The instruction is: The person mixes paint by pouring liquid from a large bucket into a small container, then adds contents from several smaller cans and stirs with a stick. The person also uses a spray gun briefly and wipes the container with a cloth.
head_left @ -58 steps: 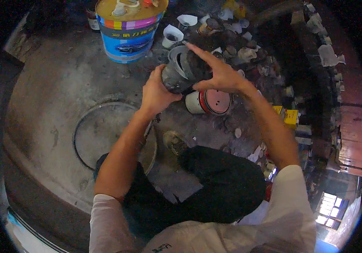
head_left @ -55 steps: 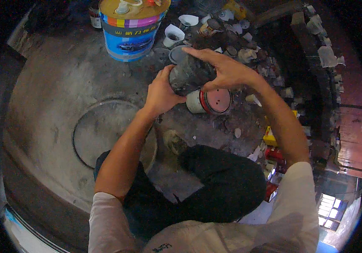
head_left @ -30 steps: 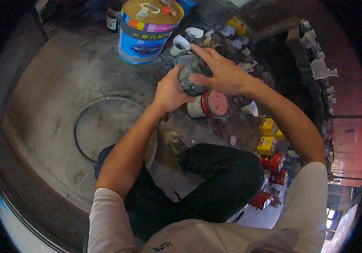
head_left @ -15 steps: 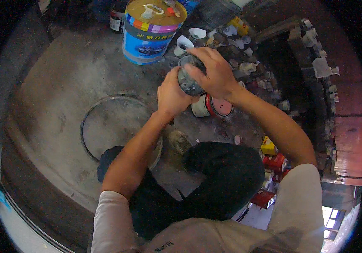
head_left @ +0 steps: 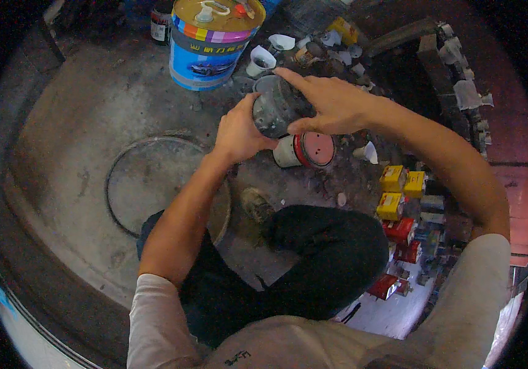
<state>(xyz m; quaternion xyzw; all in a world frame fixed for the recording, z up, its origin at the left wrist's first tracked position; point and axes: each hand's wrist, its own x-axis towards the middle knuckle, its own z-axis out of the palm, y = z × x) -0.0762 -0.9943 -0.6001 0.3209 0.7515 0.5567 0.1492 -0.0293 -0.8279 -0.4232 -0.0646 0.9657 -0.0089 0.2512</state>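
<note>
Between my two hands, above the floor, is a dark grey, stained round can (head_left: 272, 112), its flat face turned partly toward me. My left hand (head_left: 238, 130) is closed around its left side, thumb along the lower edge. My right hand (head_left: 333, 106) grips its right side, with the forefinger stretched over the top and the thumb underneath. Just below the can, a white and red tin (head_left: 288, 152) with a pink lid (head_left: 320, 149) lies tilted on the floor. Beyond the can stands a white cup (head_left: 260, 63) with dark contents.
A large blue pail (head_left: 205, 64) with tools on its lid stands ahead. Used cups and scraps litter the far right floor. Yellow tins (head_left: 391, 206) and red tins (head_left: 399, 230) are at my right. A thin hoop (head_left: 111, 195) lies at left, near my shoe (head_left: 258, 206).
My right hand has shifted from across the can's face to its right side, and its elbow has swung outward. The can has tilted slightly in my left hand. The view has shifted a little.
</note>
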